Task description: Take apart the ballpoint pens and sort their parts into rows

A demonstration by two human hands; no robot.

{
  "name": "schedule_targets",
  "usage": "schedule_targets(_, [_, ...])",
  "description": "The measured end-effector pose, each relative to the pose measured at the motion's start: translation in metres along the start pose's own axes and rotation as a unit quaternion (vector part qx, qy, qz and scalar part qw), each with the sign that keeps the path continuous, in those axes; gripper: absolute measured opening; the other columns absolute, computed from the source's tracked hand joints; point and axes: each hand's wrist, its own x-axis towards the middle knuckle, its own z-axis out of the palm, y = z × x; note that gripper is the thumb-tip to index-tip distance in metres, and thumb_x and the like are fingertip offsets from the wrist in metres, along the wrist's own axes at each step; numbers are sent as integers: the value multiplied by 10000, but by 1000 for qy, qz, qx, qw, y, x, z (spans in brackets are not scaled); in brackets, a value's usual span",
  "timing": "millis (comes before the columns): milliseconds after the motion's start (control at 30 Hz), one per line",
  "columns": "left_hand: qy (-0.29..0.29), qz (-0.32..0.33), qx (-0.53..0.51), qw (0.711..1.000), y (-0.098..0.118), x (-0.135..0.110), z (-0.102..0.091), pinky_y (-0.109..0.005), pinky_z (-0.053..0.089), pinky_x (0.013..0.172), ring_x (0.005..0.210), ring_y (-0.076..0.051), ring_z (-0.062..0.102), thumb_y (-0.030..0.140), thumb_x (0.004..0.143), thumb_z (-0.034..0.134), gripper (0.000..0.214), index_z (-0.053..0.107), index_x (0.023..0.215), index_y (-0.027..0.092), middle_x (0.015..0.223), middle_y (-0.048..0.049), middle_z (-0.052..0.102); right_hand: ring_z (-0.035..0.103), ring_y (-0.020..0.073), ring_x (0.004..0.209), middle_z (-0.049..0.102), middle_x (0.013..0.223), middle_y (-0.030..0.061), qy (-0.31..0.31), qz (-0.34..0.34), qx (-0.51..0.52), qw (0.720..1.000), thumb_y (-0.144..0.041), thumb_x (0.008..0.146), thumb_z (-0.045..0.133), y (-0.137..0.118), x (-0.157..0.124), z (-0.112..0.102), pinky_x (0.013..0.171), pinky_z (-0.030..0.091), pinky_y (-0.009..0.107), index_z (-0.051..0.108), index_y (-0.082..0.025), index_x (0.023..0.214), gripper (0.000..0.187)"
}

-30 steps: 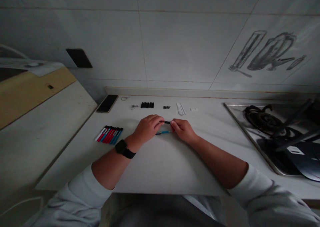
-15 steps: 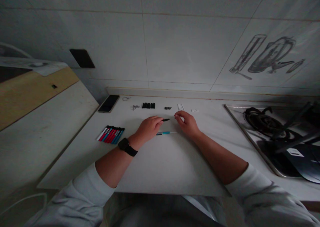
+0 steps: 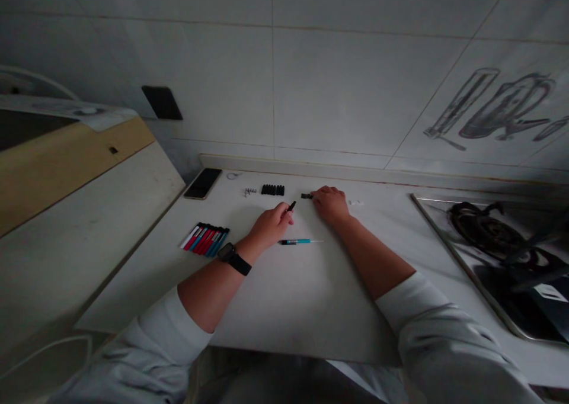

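My left hand (image 3: 269, 224) is closed around a small black pen part (image 3: 291, 206), its tip pointing up and away. My right hand (image 3: 331, 204) rests low over the counter, fingers bent together at the right end of a small group of dark pieces (image 3: 306, 196); what lies between the fingertips is hidden. Below the hands lies a blue pen barrel (image 3: 297, 241) with a thin white refill sticking out to the right. Short black pen parts (image 3: 272, 189) stand in a row behind my left hand, beside a few metal springs (image 3: 250, 192).
Several coloured pen barrels (image 3: 204, 239) lie side by side at left. A phone (image 3: 203, 183) and a small ring (image 3: 232, 176) are at the back left. Small white pieces (image 3: 355, 202) lie right of my right hand. A gas stove (image 3: 493, 244) borders the counter at right.
My right hand has moved left onto the dark pieces and now covers the thin white rods. My left hand has tilted the black part more upright. The view has shifted slightly.
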Motion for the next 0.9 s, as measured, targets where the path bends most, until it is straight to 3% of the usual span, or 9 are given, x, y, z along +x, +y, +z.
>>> schedule_targets(267, [7, 10, 1, 1000, -2, 0, 3, -288, 501, 723, 771, -168, 701, 304, 1028, 469, 155, 602, 996, 232, 864, -7, 767, 568, 312, 1151, 699, 1240, 111, 10, 7, 0, 1000, -251, 971, 577, 6, -2, -2, 954, 394, 442, 756, -271, 1202, 293])
schedule_targets(467, [-1, 14, -21, 1000, 2, -4, 1, -267, 487, 669, 738, -159, 676, 329, 1019, 493, 169, 627, 1008, 227, 849, -15, 752, 566, 307, 1122, 706, 1180, 116, -5, -14, -6, 1000, -238, 959, 584, 6, -6, -6, 955, 390, 440, 779, -237, 1030, 208])
schedule_targets(633, [7, 96, 19, 995, 9, -6, -2, -297, 511, 750, 786, -165, 646, 344, 1004, 515, 199, 655, 988, 203, 891, -36, 705, 586, 279, 1078, 710, 1126, 135, 5, -49, 26, 998, -205, 984, 520, 2, -20, -14, 954, 405, 400, 725, -194, 1070, 222])
schedule_targets(767, [30, 144, 77, 986, 13, -8, -4, -449, 488, 1013, 1030, -226, 655, 285, 990, 536, 169, 682, 988, 202, 1038, -73, 721, 632, 240, 961, 723, 1033, 116, 40, -67, 129, 989, -211, 995, 482, -4, -40, -21, 884, 456, 348, 688, -182, 1056, 217])
schedule_targets(833, [74, 137, 139, 978, 14, -10, -5, -613, 328, 1163, 1283, -305, 556, 259, 948, 599, 124, 706, 992, 211, 1281, -104, 672, 647, 225, 938, 727, 1015, 99, 59, -73, 186, 978, -223, 987, 490, -7, -53, -25, 860, 476, 333, 683, -194, 1033, 201])
schedule_targets(900, [115, 117, 193, 967, 15, -13, -8, -722, 173, 1193, 1441, -381, 397, 230, 905, 649, 110, 727, 980, 215, 1453, -117, 569, 660, 217, 928, 731, 1000, 85, 70, -68, 229, 969, -250, 979, 508, -9, -66, -29, 850, 491, 329, 688, -207, 1009, 188])
